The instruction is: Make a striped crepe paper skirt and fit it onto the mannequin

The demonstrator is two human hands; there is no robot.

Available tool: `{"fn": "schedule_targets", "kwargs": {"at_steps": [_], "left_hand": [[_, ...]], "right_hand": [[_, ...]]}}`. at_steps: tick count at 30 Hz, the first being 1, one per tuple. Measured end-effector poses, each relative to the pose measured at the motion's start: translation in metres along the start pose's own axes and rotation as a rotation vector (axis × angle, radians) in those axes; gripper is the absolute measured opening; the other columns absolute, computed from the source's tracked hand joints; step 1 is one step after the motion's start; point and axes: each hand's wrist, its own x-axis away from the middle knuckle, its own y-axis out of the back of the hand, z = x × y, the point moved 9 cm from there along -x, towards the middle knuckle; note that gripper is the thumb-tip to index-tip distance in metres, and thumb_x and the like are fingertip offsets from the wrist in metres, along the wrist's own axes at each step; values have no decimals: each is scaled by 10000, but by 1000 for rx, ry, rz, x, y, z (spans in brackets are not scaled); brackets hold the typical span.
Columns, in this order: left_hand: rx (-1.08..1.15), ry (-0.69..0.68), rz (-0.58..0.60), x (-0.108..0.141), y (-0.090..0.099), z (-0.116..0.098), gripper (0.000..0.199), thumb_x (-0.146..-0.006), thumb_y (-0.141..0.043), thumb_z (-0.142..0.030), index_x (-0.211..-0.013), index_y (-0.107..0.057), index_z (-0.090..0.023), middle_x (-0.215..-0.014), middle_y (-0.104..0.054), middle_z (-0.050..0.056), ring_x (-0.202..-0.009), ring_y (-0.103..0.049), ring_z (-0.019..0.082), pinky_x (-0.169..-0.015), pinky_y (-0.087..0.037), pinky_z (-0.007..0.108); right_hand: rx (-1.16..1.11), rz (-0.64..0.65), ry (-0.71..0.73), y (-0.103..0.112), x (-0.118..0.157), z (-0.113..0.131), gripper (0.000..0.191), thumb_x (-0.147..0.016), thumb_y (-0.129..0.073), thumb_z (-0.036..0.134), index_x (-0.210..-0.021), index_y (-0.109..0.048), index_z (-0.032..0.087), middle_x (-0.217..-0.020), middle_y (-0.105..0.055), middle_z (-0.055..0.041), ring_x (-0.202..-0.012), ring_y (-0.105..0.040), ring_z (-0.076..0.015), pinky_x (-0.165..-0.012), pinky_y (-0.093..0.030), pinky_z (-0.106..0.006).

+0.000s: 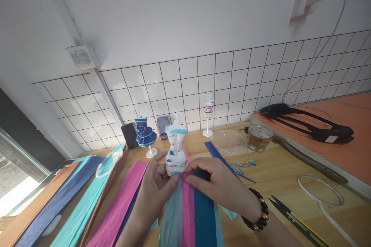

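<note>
A small white mannequin torso point(176, 150) with teal and blue marks is held upright by my left hand point(159, 185), whose fingers wrap round its lower left side. Against its lower edge, my right hand point(213, 179) pinches the top of a pink strip point(188, 216) between thumb and forefinger. Pale teal fabric point(171, 220) and dark teal fabric point(204, 216) hang on either side of the pink strip. The torso's base and the gathered top of the fabric are partly hidden by my fingers.
Fabric strips in magenta point(121, 204), turquoise point(84, 200), blue and brown lie left. Behind stand a blue-dressed mannequin point(142, 131), another mannequin point(209, 110) and two phones. Rightward are a clear disc point(228, 141), a glass jar point(260, 139), dark snips point(290, 214) and a white tape roll point(301, 185).
</note>
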Motion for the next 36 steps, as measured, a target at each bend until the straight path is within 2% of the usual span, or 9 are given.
{"fn": "schedule_targets", "kwargs": {"at_steps": [7, 14, 26, 36], "left_hand": [[-58, -36, 7, -3, 3, 2, 555, -714, -690, -292, -1175, -395, -200, -813, -713, 32, -722, -621, 167, -706, -446, 293], [-73, -49, -8, -3, 5, 3, 550, -715, -682, -298, -1179, -401, -202, -801, -712, 34, -746, -623, 181, -710, -440, 302], [-34, -24, 11, -1, 0, 5, 591, -691, -704, -298, -1181, -390, -198, -831, -713, 45, -757, -627, 186, -714, -458, 308], [-34, -24, -10, -1, 1, 5, 560, -715, -686, -316, -1180, -395, -207, -816, -712, 32, -777, -636, 189, -717, -461, 301]], "right_hand": [[-38, 45, 41, -4, 2, 9, 116, -841, -539, 192, -834, -652, 215, -821, -678, 24, -756, -597, -114, -687, -440, -213], [-47, 40, 31, -4, 1, 3, 121, -849, -531, 203, -855, -651, 218, -831, -672, 26, -770, -591, -111, -688, -435, -207], [-50, -12, -49, -3, 0, -3, 84, -832, -555, 233, -763, -594, 202, -665, -570, 50, -599, -478, -88, -543, -357, -201], [-61, -25, -46, 0, 0, -2, 83, -820, -564, 218, -749, -603, 196, -680, -599, 41, -612, -506, -92, -555, -370, -201]]}}
